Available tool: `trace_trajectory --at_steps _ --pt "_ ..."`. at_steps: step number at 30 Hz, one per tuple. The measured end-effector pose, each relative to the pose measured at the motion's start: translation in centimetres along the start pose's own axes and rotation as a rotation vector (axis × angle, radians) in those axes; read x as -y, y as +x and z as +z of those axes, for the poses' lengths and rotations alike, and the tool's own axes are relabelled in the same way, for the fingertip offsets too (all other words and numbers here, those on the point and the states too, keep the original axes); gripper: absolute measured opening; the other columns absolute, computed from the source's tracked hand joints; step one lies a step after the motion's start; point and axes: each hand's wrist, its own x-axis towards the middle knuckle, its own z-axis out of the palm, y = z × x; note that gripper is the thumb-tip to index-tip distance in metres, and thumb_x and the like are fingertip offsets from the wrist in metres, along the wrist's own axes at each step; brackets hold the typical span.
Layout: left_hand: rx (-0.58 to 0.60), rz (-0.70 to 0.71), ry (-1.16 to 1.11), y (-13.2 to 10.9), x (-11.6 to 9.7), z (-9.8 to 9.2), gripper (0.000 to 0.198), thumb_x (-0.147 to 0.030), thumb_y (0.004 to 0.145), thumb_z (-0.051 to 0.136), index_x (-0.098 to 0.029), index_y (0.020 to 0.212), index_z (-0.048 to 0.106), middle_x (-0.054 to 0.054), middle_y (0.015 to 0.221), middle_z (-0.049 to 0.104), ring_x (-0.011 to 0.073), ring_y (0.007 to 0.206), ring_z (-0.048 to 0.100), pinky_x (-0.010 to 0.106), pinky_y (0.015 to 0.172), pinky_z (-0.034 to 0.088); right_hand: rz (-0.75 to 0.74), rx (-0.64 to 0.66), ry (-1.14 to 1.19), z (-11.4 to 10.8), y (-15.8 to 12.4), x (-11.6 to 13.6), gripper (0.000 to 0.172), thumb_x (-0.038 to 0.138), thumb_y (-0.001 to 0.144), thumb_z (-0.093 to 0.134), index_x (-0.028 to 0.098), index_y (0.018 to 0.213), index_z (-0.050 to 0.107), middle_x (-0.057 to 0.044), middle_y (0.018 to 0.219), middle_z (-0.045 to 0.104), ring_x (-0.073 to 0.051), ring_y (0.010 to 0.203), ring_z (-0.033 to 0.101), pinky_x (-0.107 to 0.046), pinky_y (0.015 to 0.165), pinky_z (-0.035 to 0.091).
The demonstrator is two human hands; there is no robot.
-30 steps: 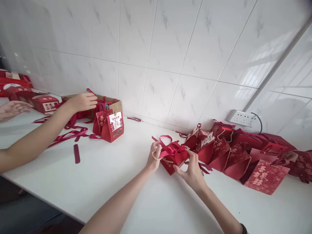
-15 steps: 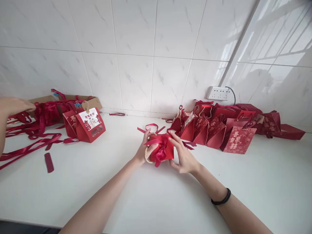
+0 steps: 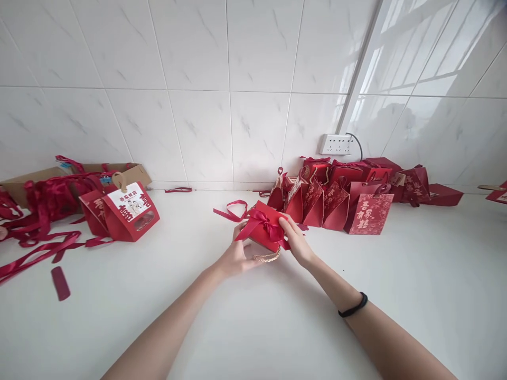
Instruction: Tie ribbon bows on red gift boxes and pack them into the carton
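Note:
A small red gift box (image 3: 273,210) is held between my two hands over the white table. A glossy red ribbon bow (image 3: 266,228) sits on its face, and a twisted gold cord handle (image 3: 268,257) hangs at its near side. My left hand (image 3: 233,257) grips the box from the left and below, its fingers partly hidden behind it. On the right edge, my right hand (image 3: 296,241) is closed with its fingers at the bow's right side. Just behind my left hand, a loose loop of red ribbon (image 3: 233,212) lies on the table.
Several red gift bags (image 3: 370,214) stand at the back right, below a white power strip (image 3: 336,144). On the left are two more red boxes (image 3: 134,221), a cardboard box (image 3: 140,173), tangled ribbons (image 3: 55,196) and a dark red strip (image 3: 60,283). A tiled wall (image 3: 198,132) closes the back.
Between my hands the gift box has turned, swinging its cord handle from the left to the near side. The view has shifted right. Another person's hand at the left has nearly left view.

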Motion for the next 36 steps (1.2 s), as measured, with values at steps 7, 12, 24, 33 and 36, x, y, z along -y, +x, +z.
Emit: trace_trajectory --at_steps 7,12,24,33,36 --pt "-0.097 -0.065 0.118 1.5 0.4 -2.6 0.026 -0.032 0.072 0.051 -0.018 0.092 0.062 0.009 0.107 0.056 0.0237 0.1 0.055 0.04 0.087 0.046 0.057 0.004 -0.068 -2.0 0.4 1.4 0.048 0.055 0.075 0.058 0.024 0.112 0.052 -0.002 0.086 0.065 -0.02 0.074 0.063 -0.033 0.064 0.053" --pt "-0.132 0.02 0.064 1.0 -0.9 -1.2 0.034 -0.047 0.075 0.058 -0.019 0.093 0.05 0.002 0.087 0.055 0.0149 0.077 0.054 0.028 0.071 0.045 0.056 0.096 -0.151 -1.1 -0.1 0.9 0.048 0.053 0.078 0.057 0.026 0.116 0.05 -0.006 0.107 0.061 -0.021 0.095 0.061 -0.035 0.077 0.053" --pt "-0.238 0.219 0.332 0.6 -1.0 -0.5 0.031 -0.036 0.083 0.048 -0.019 0.061 0.034 -0.002 0.065 0.038 0.0108 0.06 0.04 0.023 0.057 0.038 -0.092 0.265 -0.301 -1.0 -0.7 1.9 0.046 0.053 0.072 0.065 0.024 0.095 0.037 -0.008 0.114 0.055 -0.022 0.104 0.059 -0.041 0.085 0.051" --pt "-0.272 0.318 0.435 0.8 -0.2 -0.6 0.029 -0.034 0.087 0.042 -0.02 0.063 0.034 0.001 0.075 0.039 0.0123 0.066 0.042 0.024 0.057 0.039 -0.332 0.044 -0.449 -0.9 -0.2 1.2 0.023 0.044 0.083 0.053 0.022 0.075 0.051 -0.01 0.119 0.058 -0.025 0.109 0.057 -0.044 0.087 0.049" --pt "-0.229 0.384 0.462 0.7 -0.1 -0.5 0.028 -0.034 0.088 0.041 -0.02 0.064 0.038 0.002 0.076 0.04 0.0129 0.067 0.042 0.025 0.059 0.041 -0.307 0.005 -0.355 -0.8 -0.2 1.4 0.03 0.05 0.082 0.053 0.022 0.07 0.051 -0.009 0.119 0.056 -0.022 0.108 0.057 -0.04 0.086 0.05"
